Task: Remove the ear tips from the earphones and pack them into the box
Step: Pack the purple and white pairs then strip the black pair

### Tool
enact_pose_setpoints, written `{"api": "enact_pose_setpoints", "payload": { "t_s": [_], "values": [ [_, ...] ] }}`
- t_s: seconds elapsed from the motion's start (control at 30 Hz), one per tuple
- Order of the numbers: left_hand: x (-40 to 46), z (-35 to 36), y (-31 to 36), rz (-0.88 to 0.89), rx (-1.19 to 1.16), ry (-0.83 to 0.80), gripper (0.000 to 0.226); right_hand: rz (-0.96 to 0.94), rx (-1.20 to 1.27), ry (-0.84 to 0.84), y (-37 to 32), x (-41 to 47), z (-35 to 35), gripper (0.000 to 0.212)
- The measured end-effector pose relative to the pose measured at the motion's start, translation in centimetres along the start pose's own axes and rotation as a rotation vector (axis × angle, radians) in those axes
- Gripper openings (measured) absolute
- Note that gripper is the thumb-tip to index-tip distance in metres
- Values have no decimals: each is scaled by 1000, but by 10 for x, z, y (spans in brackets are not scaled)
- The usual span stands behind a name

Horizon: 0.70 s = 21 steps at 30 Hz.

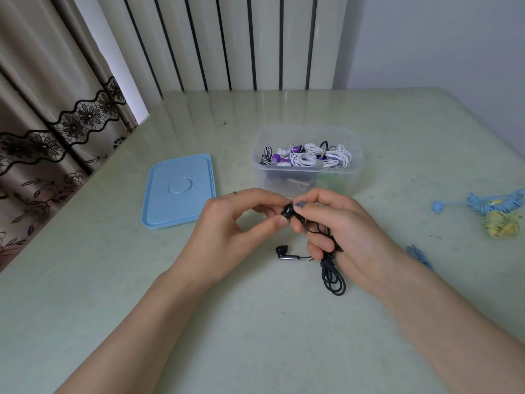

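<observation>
— What's the biggest thing on the table (284,336)?

— The clear plastic box (308,160), standing open at the far middle. It holds a heap of coiled earphones (309,157), mostly white cable with purple buds, plus a black-and-white striped one at its left end. Something darker lies lower down behind the cloudy wall; I can't tell what.

— And its lid?

— The blue lid (179,191) lies flat to the left of the box, apart from it.

— Where are the hands?

— Just in front of the box, nearer the person. The right hand (349,237) has its fingers curled round a bundle of black earphones (329,268), the cable loops hanging out below it onto the table. Its thumb and forefinger pinch one bud. The left hand (227,231) pinches the black ear tip (287,211) on that same bud, thumb beneath, forefinger above.

— The other bud?

— The second bud (285,253) lies on the table under the hands, tip on.

— Anything else around?

— At the far right, a light blue earphone bundle (488,201) with a yellow bundle (501,227) just near it. Another bluish cable (419,255) shows by the right wrist.
</observation>
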State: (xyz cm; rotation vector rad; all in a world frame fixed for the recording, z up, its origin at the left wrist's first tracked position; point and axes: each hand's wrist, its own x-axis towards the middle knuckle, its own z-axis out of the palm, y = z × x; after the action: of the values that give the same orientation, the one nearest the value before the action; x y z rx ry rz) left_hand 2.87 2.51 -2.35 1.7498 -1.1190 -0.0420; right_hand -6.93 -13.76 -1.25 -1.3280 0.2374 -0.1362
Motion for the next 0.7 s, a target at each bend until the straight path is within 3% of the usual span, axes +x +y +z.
{"api": "enact_pose_setpoints", "payload": {
  "t_s": [0.47, 0.6, 0.7],
  "values": [
    [-1, 1, 5, -81, -180, -18, 20, 14, 46, -17, -1, 1, 0, 14],
    [-2, -5, -3, -58, -23, -2, 17, 18, 94, 39, 0, 3, -1, 13],
    [-3, -7, -7, 8, 143, -83, 15, 10, 171, 111, 1, 6, -1, 13]
  ]
}}
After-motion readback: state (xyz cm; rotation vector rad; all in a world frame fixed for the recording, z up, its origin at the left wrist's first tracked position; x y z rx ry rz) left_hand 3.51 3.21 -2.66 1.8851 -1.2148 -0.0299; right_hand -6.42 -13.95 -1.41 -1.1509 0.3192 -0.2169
